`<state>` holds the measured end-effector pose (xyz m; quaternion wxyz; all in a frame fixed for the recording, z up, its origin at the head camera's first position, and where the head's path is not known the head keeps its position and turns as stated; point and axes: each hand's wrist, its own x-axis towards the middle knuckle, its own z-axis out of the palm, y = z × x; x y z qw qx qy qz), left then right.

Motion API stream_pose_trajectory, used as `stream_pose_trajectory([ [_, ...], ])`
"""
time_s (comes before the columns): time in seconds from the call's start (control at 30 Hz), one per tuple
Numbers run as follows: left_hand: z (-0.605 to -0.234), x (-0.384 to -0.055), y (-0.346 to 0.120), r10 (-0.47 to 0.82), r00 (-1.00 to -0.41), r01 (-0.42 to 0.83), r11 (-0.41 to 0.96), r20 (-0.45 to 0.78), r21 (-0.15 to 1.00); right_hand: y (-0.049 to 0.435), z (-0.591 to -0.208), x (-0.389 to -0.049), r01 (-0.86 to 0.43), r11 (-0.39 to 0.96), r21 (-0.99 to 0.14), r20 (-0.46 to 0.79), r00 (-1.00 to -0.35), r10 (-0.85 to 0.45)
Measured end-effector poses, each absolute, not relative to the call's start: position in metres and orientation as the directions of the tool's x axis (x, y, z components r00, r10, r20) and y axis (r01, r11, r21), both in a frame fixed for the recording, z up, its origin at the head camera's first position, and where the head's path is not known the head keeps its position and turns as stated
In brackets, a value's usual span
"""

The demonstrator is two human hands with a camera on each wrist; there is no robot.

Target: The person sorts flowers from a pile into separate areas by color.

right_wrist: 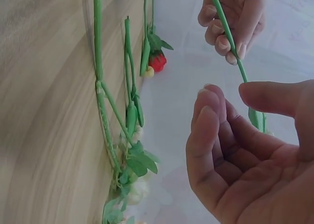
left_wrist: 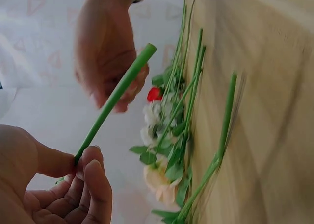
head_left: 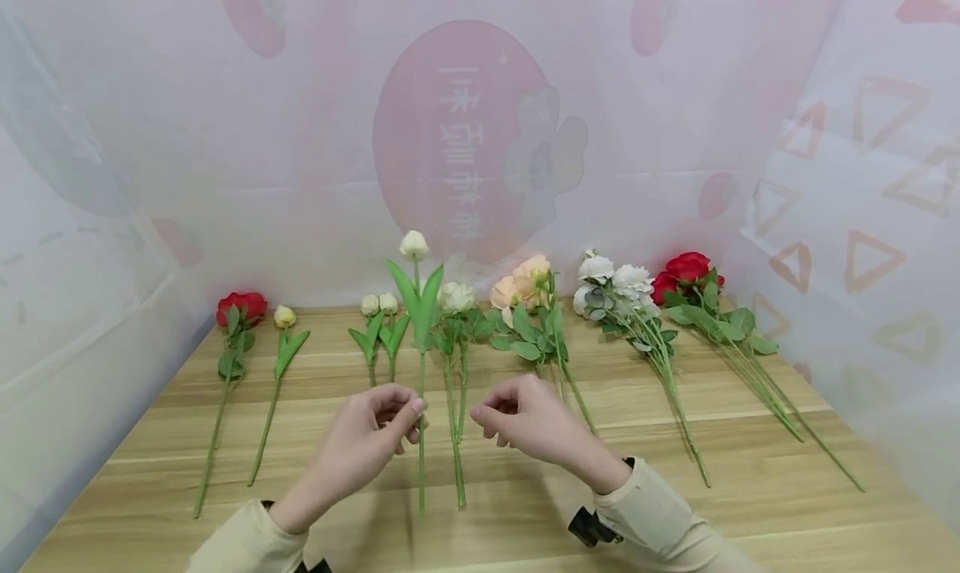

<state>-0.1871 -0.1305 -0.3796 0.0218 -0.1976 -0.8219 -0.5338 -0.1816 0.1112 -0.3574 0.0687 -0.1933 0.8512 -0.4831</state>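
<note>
My left hand pinches the green stem of a white artificial tulip between thumb and fingers. The tulip stands upright above the table, bloom at the top, two broad leaves below it. In the left wrist view, the bare lower end of its stem sticks out past the thumb. My right hand hovers to the right of the stem, its fingers loosely bent and thumb apart, holding nothing. Behind and between the hands lies a white flower with green stems.
On the wooden table lie a red rose and a yellow tulip at left, and two white tulips near the middle. Peach flowers, white flowers and red roses extend to the right. A printed curtain hangs behind.
</note>
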Motion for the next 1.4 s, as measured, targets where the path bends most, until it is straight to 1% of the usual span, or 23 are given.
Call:
stream_pose_trajectory([
  [0.2,-0.385,-0.177,-0.119,0.373,-0.89,0.388,0.314,0.263,0.867,0.108,-0.358,-0.179,-0.249,0.411,-0.877,0.056,-0.902,-0.428],
  [0.4,-0.386,-0.173,-0.115,0.394,-0.885,0.382,0.316,0.247,0.868,0.104,-0.358,-0.177,-0.25,0.369,-0.895,0.07,-0.897,-0.437],
  [0.7,-0.39,-0.166,-0.109,0.473,-0.848,0.411,0.305,0.238,0.859,0.099,-0.362,-0.173,-0.225,0.299,-0.927,0.093,-0.912,-0.399],
  [0.87,-0.388,-0.164,-0.108,0.488,-0.826,0.471,0.326,0.281,0.82,0.095,-0.369,-0.178,-0.224,0.254,-0.941,0.109,-0.91,-0.4],
  [0.97,-0.382,-0.166,-0.112,0.483,-0.833,0.478,0.383,0.269,0.791,0.089,-0.37,-0.186,-0.202,0.235,-0.951,0.097,-0.914,-0.394],
  [1.03,-0.376,-0.167,-0.118,0.472,-0.852,0.451,0.437,0.228,0.778,0.084,-0.369,-0.193,-0.191,0.242,-0.951,0.087,-0.92,-0.383],
  [1.17,-0.363,-0.171,-0.141,0.416,-0.902,0.348,0.536,0.118,0.77,0.072,-0.363,-0.211,-0.161,0.304,-0.939,0.045,-0.934,-0.354],
  [1.27,-0.354,-0.174,-0.162,0.359,-0.932,0.274,0.614,0.047,0.74,0.06,-0.36,-0.229,-0.139,0.344,-0.929,0.018,-0.943,-0.333],
  [1.4,-0.349,-0.176,-0.183,0.316,-0.949,0.229,0.708,-0.009,0.668,0.041,-0.363,-0.252,-0.134,0.368,-0.92,0.004,-0.943,-0.334],
])
